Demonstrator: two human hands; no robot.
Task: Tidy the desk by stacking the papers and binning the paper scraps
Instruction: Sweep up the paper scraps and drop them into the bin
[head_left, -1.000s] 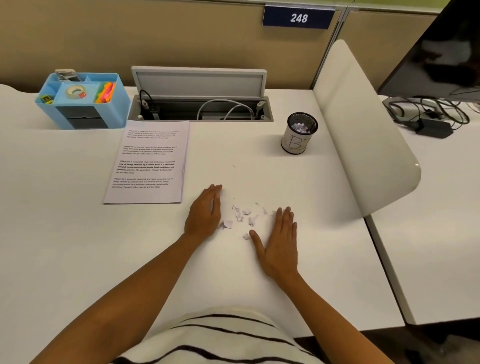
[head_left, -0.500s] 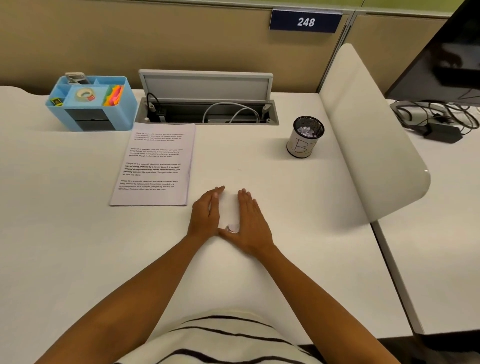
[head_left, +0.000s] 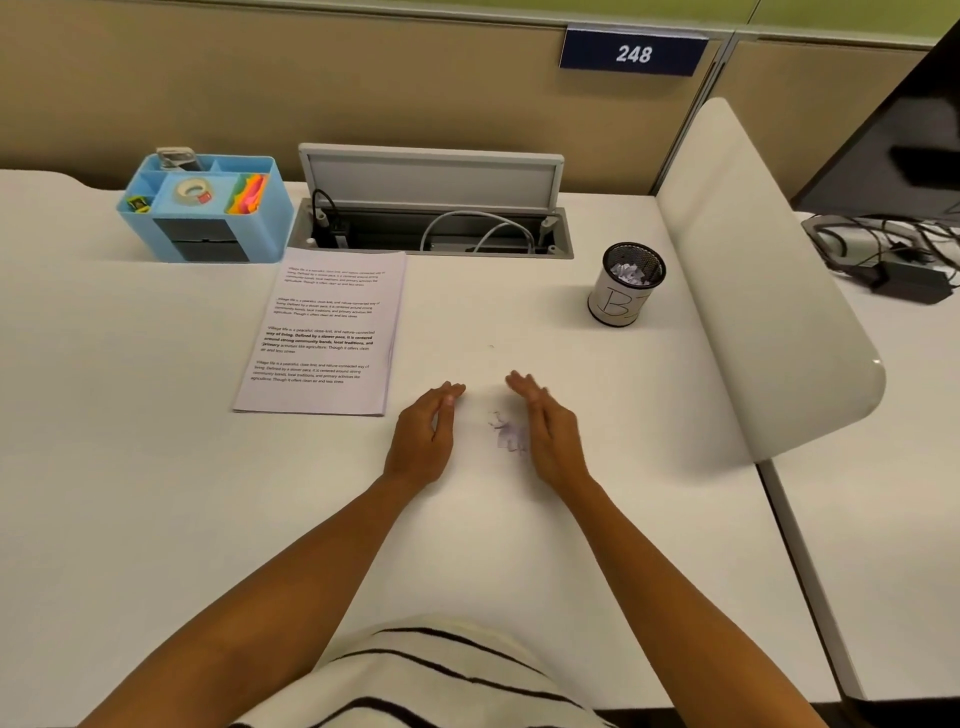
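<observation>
A small heap of white paper scraps (head_left: 508, 433) lies on the white desk (head_left: 156, 467) between my two hands. My left hand (head_left: 423, 441) stands on its edge just left of the heap, fingers straight. On the heap's right side, touching it, my right hand (head_left: 550, 434) is also on edge with straight fingers. A stack of printed papers (head_left: 324, 332) lies squared up to the left of my hands. Further back on the right is a small mesh bin (head_left: 626, 286) with scraps inside.
A blue desk organiser (head_left: 205, 208) with tape and sticky notes stands at the back left. An open cable hatch (head_left: 431, 218) sits behind the papers. A white curved divider (head_left: 753, 270) borders the desk's right side, with cables and an adapter (head_left: 909, 280) beyond it.
My hands swept together over the scattered scraps and have now drawn apart a little, leaving the scraps gathered in one small heap between them.
</observation>
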